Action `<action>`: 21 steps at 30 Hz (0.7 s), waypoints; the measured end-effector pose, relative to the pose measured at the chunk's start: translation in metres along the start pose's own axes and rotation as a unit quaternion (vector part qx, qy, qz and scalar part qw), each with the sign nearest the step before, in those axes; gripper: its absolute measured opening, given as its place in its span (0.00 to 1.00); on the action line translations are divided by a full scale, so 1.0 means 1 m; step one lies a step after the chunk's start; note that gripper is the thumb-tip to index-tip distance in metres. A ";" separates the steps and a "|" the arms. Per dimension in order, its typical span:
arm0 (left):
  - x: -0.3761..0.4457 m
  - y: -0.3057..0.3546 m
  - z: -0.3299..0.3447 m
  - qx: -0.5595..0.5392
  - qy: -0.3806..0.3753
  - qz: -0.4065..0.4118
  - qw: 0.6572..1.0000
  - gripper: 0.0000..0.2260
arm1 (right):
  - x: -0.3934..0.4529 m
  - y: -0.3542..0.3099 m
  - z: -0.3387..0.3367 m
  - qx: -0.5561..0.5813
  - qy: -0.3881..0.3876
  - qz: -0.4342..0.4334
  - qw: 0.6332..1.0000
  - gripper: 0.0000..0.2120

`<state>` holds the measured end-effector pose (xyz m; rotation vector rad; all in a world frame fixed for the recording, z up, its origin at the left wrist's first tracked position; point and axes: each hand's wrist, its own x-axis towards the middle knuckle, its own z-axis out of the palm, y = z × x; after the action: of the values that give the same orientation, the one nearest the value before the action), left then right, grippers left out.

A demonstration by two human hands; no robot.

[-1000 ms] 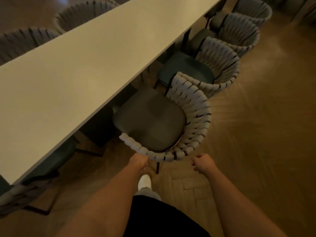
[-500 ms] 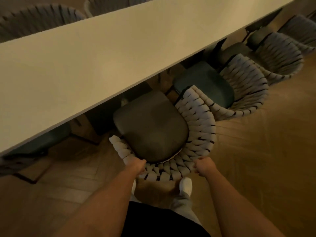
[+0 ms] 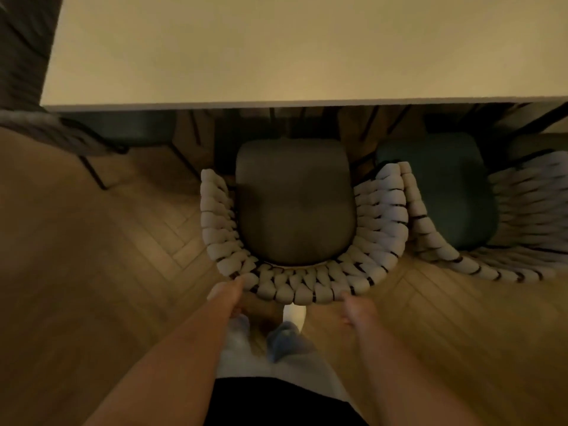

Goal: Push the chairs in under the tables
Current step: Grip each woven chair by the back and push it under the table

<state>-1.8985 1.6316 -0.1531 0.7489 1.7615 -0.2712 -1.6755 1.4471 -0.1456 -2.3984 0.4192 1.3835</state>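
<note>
Long pale table (image 3: 276, 50) first; grey-seat woven chair (image 3: 295, 204) sits w/ seat front just under its near edge. Left hand (image 3: 229, 292) & right hand (image 3: 353, 305) at the backrest, grip unclear. Push evenly, straight, clear of neighbour chair (image 3: 455, 192).

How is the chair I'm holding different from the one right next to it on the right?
The held chair has a grey-brown seat cushion; the neighbouring chair has a teal one. The held chair faces the table squarely, while the neighbour sits turned at an angle. The left hand and right hand are at the held chair's back rim; nothing touches the neighbour. Both have the same pale woven wraparound backs, with seats mostly out from under the table.
</note>
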 end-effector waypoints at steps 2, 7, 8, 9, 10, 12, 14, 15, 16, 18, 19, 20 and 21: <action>0.003 -0.011 0.011 -0.049 0.000 -0.011 0.999 0.17 | 0.016 0.004 -0.001 0.043 -0.017 0.011 0.999 0.19; 0.020 -0.014 0.032 -0.218 -0.042 -0.043 0.974 0.19 | 0.043 0.001 0.008 0.257 -0.067 0.028 0.964 0.17; 0.028 -0.014 0.036 -0.258 -0.051 -0.050 0.964 0.21 | 0.047 -0.001 0.009 0.299 -0.083 0.028 0.950 0.16; 0.031 -0.012 0.038 -0.288 -0.060 -0.055 0.954 0.21 | 0.051 -0.003 0.009 0.328 -0.094 0.028 0.940 0.17; 0.034 -0.010 0.041 -0.316 -0.067 -0.059 0.945 0.21 | 0.055 -0.004 0.008 0.345 -0.101 0.026 0.933 0.18; 0.041 -0.008 0.045 -0.358 -0.065 -0.066 0.929 0.21 | 0.068 -0.003 0.005 0.359 -0.092 0.031 0.928 0.19; 0.044 -0.006 0.050 -0.395 -0.063 -0.062 0.914 0.21 | 0.079 -0.005 -0.001 0.384 -0.092 0.039 0.918 0.21; 0.047 -0.005 0.051 -0.401 -0.057 -0.064 0.912 0.22 | 0.084 -0.007 -0.004 0.392 -0.099 0.040 0.914 0.22; 0.050 -0.004 0.053 -0.408 -0.051 -0.067 0.909 0.22 | 0.087 -0.011 -0.006 0.394 -0.109 0.038 0.912 0.21; 0.053 -0.003 0.053 -0.420 -0.038 -0.082 0.903 0.22 | 0.087 -0.017 -0.008 0.382 -0.110 0.039 0.917 0.19; 0.054 -0.002 0.053 -0.424 -0.031 -0.087 0.901 0.22 | 0.087 -0.019 -0.008 0.378 -0.110 0.043 0.918 0.18; 0.055 -0.002 0.054 -0.432 -0.025 -0.087 0.897 0.21 | 0.087 -0.019 -0.008 0.377 -0.111 0.050 0.918 0.19; 0.055 -0.002 0.054 -0.437 -0.021 -0.087 0.895 0.20 | 0.084 -0.018 -0.008 0.377 -0.108 0.055 0.918 0.19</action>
<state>-1.8655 1.6201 -0.2218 -0.0692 1.6735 0.3821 -1.6211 1.4530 -0.2125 -1.5985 0.8525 1.2086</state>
